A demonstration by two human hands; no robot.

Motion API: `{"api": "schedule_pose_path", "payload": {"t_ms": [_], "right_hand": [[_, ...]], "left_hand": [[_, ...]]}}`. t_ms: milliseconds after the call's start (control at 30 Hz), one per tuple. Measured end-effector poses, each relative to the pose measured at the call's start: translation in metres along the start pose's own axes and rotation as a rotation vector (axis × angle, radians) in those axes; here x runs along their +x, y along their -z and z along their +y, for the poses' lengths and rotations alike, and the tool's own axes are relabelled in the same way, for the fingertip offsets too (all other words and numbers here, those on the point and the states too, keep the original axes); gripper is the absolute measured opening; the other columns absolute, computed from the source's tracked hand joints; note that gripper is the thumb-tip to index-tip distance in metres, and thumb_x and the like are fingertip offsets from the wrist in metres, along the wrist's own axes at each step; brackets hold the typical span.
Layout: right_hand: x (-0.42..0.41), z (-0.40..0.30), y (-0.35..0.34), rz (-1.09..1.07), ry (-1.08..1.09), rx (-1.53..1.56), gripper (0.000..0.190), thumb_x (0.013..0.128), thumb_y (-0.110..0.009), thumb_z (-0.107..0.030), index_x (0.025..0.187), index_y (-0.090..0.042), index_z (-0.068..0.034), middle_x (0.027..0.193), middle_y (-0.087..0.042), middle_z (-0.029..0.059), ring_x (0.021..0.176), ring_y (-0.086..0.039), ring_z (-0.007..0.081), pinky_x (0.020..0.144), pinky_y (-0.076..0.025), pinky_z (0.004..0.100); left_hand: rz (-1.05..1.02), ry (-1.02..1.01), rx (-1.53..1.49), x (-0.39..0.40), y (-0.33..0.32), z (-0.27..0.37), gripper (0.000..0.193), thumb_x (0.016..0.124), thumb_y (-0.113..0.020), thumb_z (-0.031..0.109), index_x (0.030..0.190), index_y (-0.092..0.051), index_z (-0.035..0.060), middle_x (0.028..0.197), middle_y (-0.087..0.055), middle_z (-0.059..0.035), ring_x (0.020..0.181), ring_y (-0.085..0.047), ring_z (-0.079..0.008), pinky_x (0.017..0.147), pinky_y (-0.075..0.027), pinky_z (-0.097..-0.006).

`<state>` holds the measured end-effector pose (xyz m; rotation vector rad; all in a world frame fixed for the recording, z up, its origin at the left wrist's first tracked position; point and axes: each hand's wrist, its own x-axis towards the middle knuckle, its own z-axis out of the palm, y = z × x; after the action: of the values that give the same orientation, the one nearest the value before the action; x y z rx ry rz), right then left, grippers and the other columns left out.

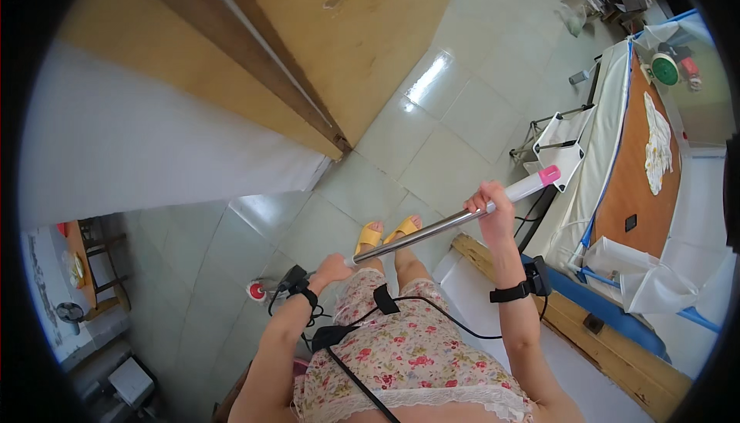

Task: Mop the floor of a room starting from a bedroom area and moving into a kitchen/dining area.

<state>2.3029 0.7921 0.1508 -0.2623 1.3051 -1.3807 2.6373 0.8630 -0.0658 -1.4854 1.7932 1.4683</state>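
Note:
A metal pole (pixel 428 236) with a white sleeve and a pink end cap, which looks like a mop handle, slants across in front of my body. My right hand (pixel 491 206) is closed around it where the metal meets the white sleeve. Lower down, my left hand (pixel 333 269) grips the pole near its other end. Beyond the left wrist, a round red-and-white piece (pixel 257 290) sits in line with the pole near the floor. Whether it is joined to the pole is hidden by the wrist gear.
A wooden door (pixel 358 36) and a white wall (pixel 173 140) stand at the left over the tiled floor (pixel 451 151). To the right are a folding stool (pixel 558 148) and a bed (pixel 627 192) with a net frame. Black cables (pixel 445 319) hang across my front.

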Motion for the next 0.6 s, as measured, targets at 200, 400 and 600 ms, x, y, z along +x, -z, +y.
{"api": "schedule_pose_path", "payload": {"t_ms": [200,400,600], "right_hand": [[-0.027,0.013,-0.026,-0.162,0.026,-0.091,0.026,0.079,-0.056,-0.016,0.059,-0.041,-0.007,0.051,-0.042,0.0037,0.050,-0.046,0.0178,0.064,-0.043,0.0345],[-0.069,-0.081,-0.051,-0.461,0.329,-0.248,0.024,0.080,-0.053,-0.011,0.058,-0.042,-0.006,0.048,-0.044,0.0041,0.045,-0.045,0.0163,0.053,-0.045,0.0362],[-0.152,-0.177,-0.070,-0.635,0.755,-0.516,0.023,0.078,-0.051,-0.012,0.057,-0.043,-0.007,0.046,-0.048,0.0024,0.040,-0.048,0.0118,0.045,-0.048,0.0287]], "left_hand": [[0.025,0.020,0.047,0.021,0.005,-0.033,0.038,0.065,-0.060,0.036,0.077,-0.064,0.0005,0.079,-0.061,-0.0232,0.079,-0.059,-0.0379,0.069,-0.048,-0.0423],[0.346,-0.388,-0.081,0.010,0.026,0.066,0.018,0.065,-0.060,0.023,0.069,-0.064,0.0058,0.074,-0.061,-0.0182,0.072,-0.059,-0.0369,0.065,-0.047,-0.0452],[0.330,-0.803,-0.182,0.025,0.038,0.188,0.012,0.066,-0.064,0.018,0.064,-0.059,0.0074,0.067,-0.059,-0.0141,0.066,-0.056,-0.0349,0.058,-0.043,-0.0412]]}}
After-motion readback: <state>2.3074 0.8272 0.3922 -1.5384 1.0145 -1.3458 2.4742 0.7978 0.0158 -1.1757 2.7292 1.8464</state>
